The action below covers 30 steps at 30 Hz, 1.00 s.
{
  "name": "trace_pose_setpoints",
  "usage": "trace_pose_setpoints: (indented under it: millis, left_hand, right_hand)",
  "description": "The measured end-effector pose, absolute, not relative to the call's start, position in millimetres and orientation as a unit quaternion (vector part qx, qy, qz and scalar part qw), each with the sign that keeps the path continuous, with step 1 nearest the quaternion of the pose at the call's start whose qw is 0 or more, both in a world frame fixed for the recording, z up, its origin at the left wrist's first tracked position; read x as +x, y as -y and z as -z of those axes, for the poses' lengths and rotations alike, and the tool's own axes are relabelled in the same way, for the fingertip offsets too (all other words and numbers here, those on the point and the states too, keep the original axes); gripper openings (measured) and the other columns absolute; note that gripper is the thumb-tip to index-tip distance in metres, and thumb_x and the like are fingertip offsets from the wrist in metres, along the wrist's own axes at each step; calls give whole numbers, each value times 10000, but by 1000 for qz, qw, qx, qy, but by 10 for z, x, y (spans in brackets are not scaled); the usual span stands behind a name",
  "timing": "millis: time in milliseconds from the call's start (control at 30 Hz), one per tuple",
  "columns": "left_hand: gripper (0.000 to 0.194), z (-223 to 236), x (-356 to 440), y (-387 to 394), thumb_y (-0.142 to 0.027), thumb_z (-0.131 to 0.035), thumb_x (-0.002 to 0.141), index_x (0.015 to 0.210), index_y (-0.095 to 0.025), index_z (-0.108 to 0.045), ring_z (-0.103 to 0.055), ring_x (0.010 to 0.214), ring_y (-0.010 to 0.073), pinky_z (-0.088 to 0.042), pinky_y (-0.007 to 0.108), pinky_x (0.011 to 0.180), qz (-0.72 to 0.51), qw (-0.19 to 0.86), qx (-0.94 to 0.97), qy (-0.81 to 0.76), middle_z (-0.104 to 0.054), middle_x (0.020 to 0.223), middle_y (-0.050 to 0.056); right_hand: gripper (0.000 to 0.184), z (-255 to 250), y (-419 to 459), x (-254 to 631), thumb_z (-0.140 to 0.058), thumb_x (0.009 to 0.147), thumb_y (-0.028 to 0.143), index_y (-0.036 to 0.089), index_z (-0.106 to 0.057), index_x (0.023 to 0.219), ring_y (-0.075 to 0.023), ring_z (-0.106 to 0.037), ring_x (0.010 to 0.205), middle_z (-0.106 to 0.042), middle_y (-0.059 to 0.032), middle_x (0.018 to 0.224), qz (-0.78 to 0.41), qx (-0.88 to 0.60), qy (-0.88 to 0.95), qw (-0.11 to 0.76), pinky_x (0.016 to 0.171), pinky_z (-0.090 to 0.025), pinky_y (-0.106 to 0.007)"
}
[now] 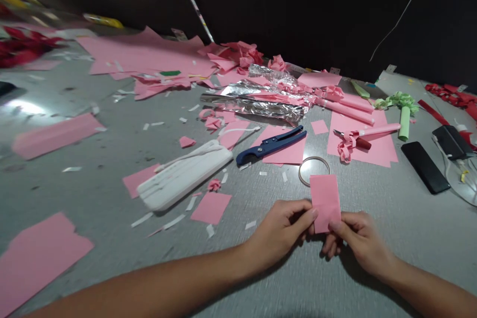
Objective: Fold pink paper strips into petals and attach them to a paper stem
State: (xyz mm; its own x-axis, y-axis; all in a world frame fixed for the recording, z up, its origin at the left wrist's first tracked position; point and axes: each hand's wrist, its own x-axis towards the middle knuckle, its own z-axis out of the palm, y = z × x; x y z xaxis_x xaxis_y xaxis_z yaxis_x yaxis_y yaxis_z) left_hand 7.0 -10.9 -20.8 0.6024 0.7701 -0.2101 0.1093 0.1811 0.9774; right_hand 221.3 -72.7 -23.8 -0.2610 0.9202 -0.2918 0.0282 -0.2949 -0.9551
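Observation:
A small pink paper rectangle [325, 198] stands upright near the front of the grey table [89, 194]. My left hand [281, 231] pinches its lower left edge with thumb and forefinger. My right hand [357, 241] pinches its lower right corner, fingers curled. Just behind the paper lies a clear tape ring [314, 161]. Blue-handled pliers [270, 145] lie on a pink sheet further back.
A white flat case [184, 176] lies left of centre. Pink paper sheets and scraps, white slivers, crumpled foil [257, 99], rolled pink tubes [345, 107], a green paper flower [402, 107] and a black phone [425, 166] lie about. A dark wall closes the back.

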Motion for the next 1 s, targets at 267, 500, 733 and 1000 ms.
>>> trace_pose_setpoints:
  millis: [267, 500, 733, 1000]
  left_hand:
    - [401, 216, 58, 86, -517, -746, 942, 857, -127, -713, -576, 669, 147, -442, 277, 641, -276, 724, 535, -337, -672, 749, 48]
    - [384, 178, 67, 88, -442, -652, 1019, 844, -114, -748, -621, 676, 158, -466, 273, 652, -277, 713, 558, -323, -710, 741, 62]
    - [393, 136, 58, 101, -408, -592, 1049, 851, -127, -783, -653, 708, 161, -470, 262, 684, -243, 678, 634, -283, -762, 787, 70]
    - [406, 181, 44, 98, -418, -586, 1027, 781, -129, -730, -485, 638, 126, -354, 252, 621, -222, 643, 669, -299, -609, 690, 4]
  right_hand:
    - [546, 252, 728, 2228, -627, 1074, 593, 143, -808, 824, -170, -767, 595, -826, -116, 715, -633, -480, 499, 346, 581, -560, -237]
    - [540, 166, 714, 2231, -615, 1079, 582, 157, -829, 824, -171, -750, 617, -818, -103, 722, -583, -491, 568, 310, 622, -564, -254]
    - [567, 179, 704, 2250, -591, 1093, 568, 150, -809, 778, -150, -672, 570, -745, -66, 634, -561, -491, 576, 335, 567, -484, -236]
    - [599, 147, 697, 2247, -594, 1076, 569, 170, -659, 633, -109, -410, 530, -475, 29, 569, -525, -494, 608, 333, 525, -318, -253]
